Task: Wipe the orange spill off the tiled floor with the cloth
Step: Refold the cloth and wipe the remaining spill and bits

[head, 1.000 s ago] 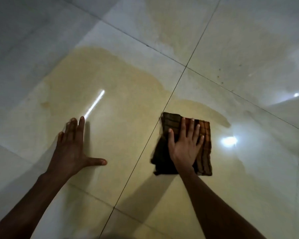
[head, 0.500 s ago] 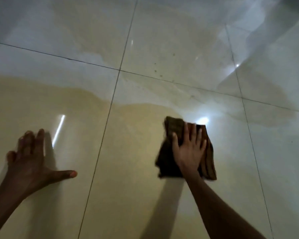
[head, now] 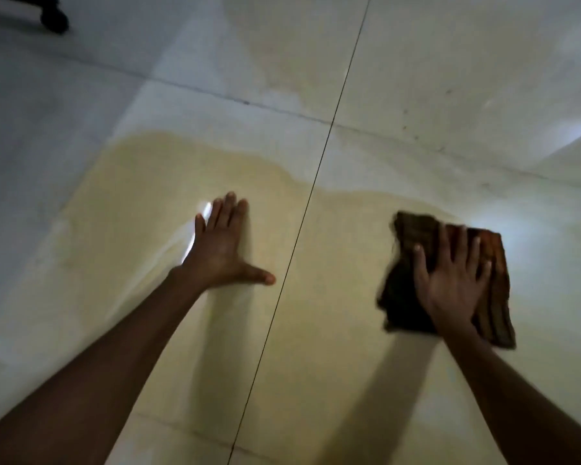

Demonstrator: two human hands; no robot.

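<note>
Nearest us, our two forearms reach out over the tiled floor (head: 81, 95). Our right hand (head: 450, 280) lies flat with fingers spread, palm pressing down on the cloth (head: 406, 297), a dark folded square with brownish stripes; it grips nothing, it just pins the cloth to the tile. Our left hand (head: 220, 250) is also flat and wide open, thumb out, planted on the wet floor as a prop and holding nothing.

The spill (head: 148, 196) is a pale orange film spread over both near tiles, under and around both hands. Its broad stretch runs side to side, and most of what we can see lies to the left of the cloth, across the dark grout line (head: 299, 229) that runs between our hands. The right hand alone has the cloth, so we judge the next stroke should sweep leftward toward that line, or pull back toward us.

Beyond the hands the spill ends in a wavy edge; a fainter patch shows farther off. At far left sits a dark blurred object (head: 52, 18). We can read no writing or labels anywhere.
</note>
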